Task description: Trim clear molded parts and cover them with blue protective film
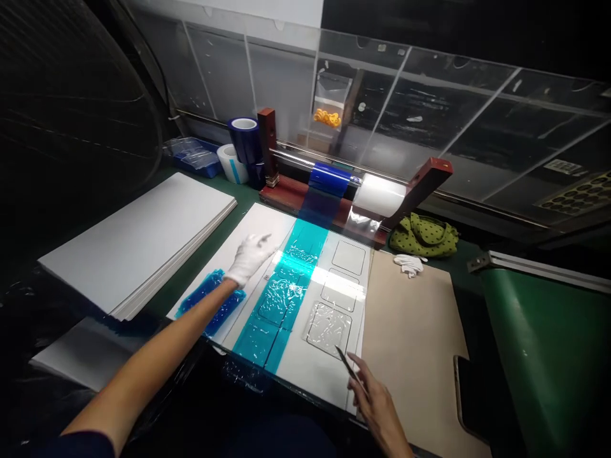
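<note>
My left hand (pixel 251 257), in a white glove, is over the left part of the white sheet, fingers stretched out and holding nothing. Beside it runs a strip of blue film (pixel 296 264), which looks turquoise over the sheet. Left of and below the glove is a patch of dark blue film pieces (pixel 210 302). My bare right hand (pixel 375 401) grips a slim, dark, pointed tool (pixel 347 364), its exact kind unclear. Its tip is near a crinkled clear film piece (pixel 328 327) on an outlined rounded square. More outlined squares (pixel 349 257) lie above.
A wooden roll stand (pixel 291 191) carries a blue film roll (pixel 331 178) and a clear film roll (pixel 382 194). Paper stacks (pixel 138 242) lie left. Right are a brown board (pixel 410 318), a crumpled white glove (pixel 409 264), a green pouch (pixel 422 235) and a phone (pixel 470 397).
</note>
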`<action>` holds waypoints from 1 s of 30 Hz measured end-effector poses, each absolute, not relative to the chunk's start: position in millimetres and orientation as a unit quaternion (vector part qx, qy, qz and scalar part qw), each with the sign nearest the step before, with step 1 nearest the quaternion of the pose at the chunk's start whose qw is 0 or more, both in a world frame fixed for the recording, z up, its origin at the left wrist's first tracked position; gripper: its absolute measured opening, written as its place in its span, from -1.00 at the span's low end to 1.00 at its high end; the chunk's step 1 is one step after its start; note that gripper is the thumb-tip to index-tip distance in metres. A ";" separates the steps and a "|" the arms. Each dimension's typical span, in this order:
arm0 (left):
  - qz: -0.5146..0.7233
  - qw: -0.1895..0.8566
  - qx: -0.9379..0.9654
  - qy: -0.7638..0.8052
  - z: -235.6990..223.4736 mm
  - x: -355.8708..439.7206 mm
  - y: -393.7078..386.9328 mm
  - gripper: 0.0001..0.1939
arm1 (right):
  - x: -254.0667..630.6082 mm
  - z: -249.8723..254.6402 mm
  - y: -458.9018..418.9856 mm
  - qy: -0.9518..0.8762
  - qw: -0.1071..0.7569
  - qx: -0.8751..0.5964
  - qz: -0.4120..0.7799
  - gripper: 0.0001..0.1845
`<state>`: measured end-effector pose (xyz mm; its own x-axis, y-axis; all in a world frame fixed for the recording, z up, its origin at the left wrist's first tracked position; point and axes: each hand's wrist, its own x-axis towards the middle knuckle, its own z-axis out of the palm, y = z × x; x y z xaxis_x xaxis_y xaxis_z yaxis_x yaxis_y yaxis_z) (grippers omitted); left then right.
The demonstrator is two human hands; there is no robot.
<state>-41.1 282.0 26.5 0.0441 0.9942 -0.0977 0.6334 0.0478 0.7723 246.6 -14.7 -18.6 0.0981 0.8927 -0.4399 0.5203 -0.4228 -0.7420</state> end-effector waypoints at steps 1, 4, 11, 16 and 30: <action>0.257 0.358 0.619 0.650 26.8 -54.4 254.4 -0.50 | 232.7 -15.9 -3.6 -0.543 0.193 -0.698 0.425 -0.50; 0.216 0.403 0.564 0.688 19.2 -95.7 165.7 -0.56 | 189.1 -12.0 28.4 -0.667 0.125 -0.643 0.354 -0.48; 0.195 0.495 0.401 0.746 -24.0 -141.4 42.8 -0.59 | 111.1 -17.3 91.3 -0.793 -0.063 -0.562 0.228 -0.43; 0.271 0.598 0.325 0.680 -53.2 -128.1 35.8 -0.52 | 74.6 -19.8 125.3 -0.819 -0.124 -0.521 0.208 -0.47; 0.334 0.670 0.256 0.612 -71.5 -136.7 41.2 -0.46 | 131.4 -4.6 88.1 -0.799 -0.196 -0.546 0.161 -0.46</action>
<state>-136.7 41.2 -71.5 0.0279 0.7606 -0.6487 -0.1338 0.6459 0.7516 131.4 88.1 -4.6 -0.3279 0.8086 -0.4885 0.9348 0.3525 -0.0440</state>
